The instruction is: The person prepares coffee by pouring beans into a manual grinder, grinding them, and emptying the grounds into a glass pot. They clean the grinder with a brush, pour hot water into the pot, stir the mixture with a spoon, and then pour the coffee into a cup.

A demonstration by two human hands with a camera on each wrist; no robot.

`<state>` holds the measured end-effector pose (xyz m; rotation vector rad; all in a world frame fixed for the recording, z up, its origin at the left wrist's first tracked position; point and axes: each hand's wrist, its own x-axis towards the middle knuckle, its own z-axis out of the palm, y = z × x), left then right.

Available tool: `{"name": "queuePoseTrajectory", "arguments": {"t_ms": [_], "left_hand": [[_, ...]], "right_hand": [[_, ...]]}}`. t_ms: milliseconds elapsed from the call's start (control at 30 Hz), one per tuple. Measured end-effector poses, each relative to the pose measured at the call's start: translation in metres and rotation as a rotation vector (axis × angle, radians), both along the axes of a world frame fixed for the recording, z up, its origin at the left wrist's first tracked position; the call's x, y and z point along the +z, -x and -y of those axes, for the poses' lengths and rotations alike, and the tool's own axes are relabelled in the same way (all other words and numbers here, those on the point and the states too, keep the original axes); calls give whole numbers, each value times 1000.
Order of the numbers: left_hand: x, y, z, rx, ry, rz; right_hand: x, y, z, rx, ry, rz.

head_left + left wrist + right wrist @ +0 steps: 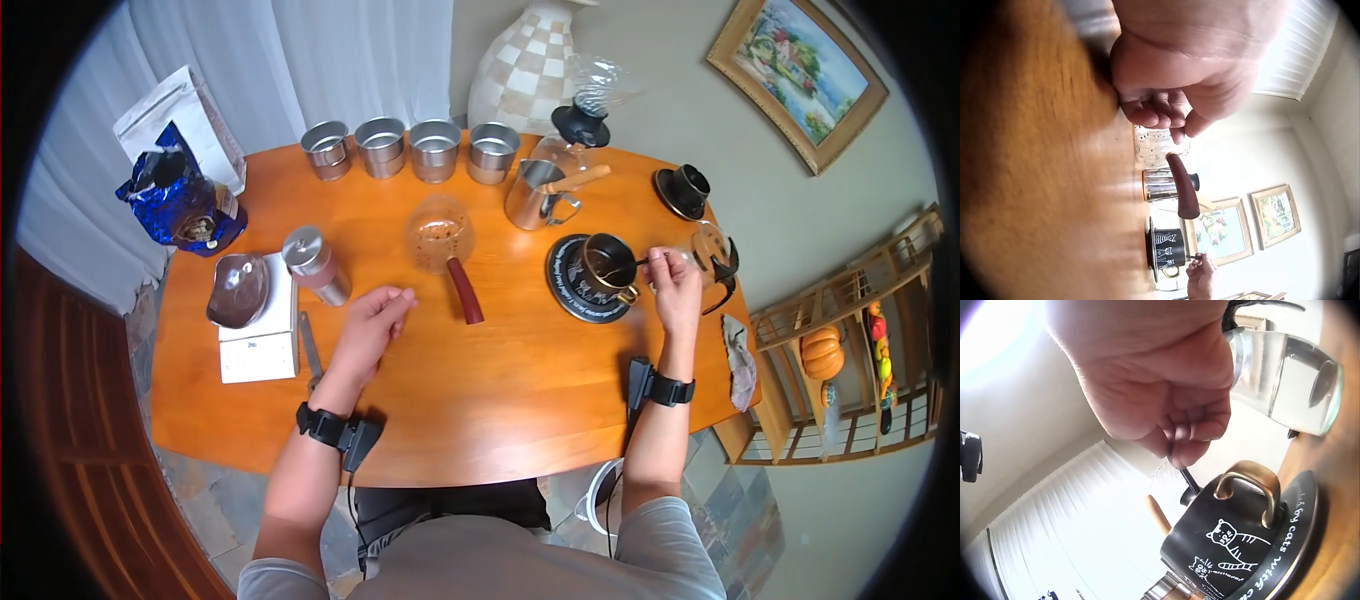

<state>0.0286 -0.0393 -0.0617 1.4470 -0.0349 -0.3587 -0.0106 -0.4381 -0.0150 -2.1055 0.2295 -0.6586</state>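
Note:
My right hand (672, 288) pinches the thin handle of a black spoon (1191, 481), which dips into a black cup (1210, 515) with white cat drawings and a gold handle. Dark liquid shows inside the cup, and the spoon's lower end is hidden there. Under the cup lies a black saucer (562, 283) with white lettering. My left hand (374, 328) rests by the table surface, fingers loosely curled and holding nothing. Ahead of it stands a round glass pot (440, 235) with a dark red handle (463, 290), brown specks on its glass.
A glass kettle (712, 245) stands just right of my right hand. Behind the cup are a steel pitcher (525, 200) and several steel canisters (435, 155). At left sit a white scale (262, 355), a grinder (318, 268) and a blue bag (185, 215). A cloth (739, 360) lies at the right edge.

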Motion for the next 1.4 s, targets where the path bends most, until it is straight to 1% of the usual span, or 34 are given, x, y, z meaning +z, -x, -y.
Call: {"name": "queuePoseTrajectory", "arguments": {"t_ms": [67, 167, 233, 333, 600, 800, 867, 967, 1033, 1133, 1200, 1333, 1400], "left_hand": [[0, 0, -1, 0, 17, -4], [1, 0, 0, -11, 15, -3], [1, 0, 0, -19, 19, 1], [2, -1, -2, 22, 117, -28], [5, 0, -2, 90, 141, -17], [8, 4, -2, 114, 135, -56], [8, 4, -3, 117, 142, -62], [3, 2, -6, 139, 167, -73], [1, 1, -8, 90, 163, -83], [0, 1, -6, 97, 164, -70], [-2, 0, -6, 105, 156, -78], [0, 0, -6, 93, 134, -85], [-2, 0, -6, 52, 108, -57]], "right_hand": [[0, 1, -3, -16, 42, 8], [1, 1, -6, 12, -22, 31], [2, 1, -7, -4, -19, 23], [2, 1, -1, -12, -37, 4], [3, 1, -2, -20, -92, -7], [9, -7, -7, 12, -32, -6], [15, -9, -7, 29, -1, -78], [14, -11, -3, 56, -4, -70], [10, -11, -5, 58, -64, -59], [14, -6, -9, 44, -56, -58], [7, -9, -4, 62, -92, -45], [8, -7, -6, 63, -28, -40], [9, -5, -8, 47, -13, -37]]}}
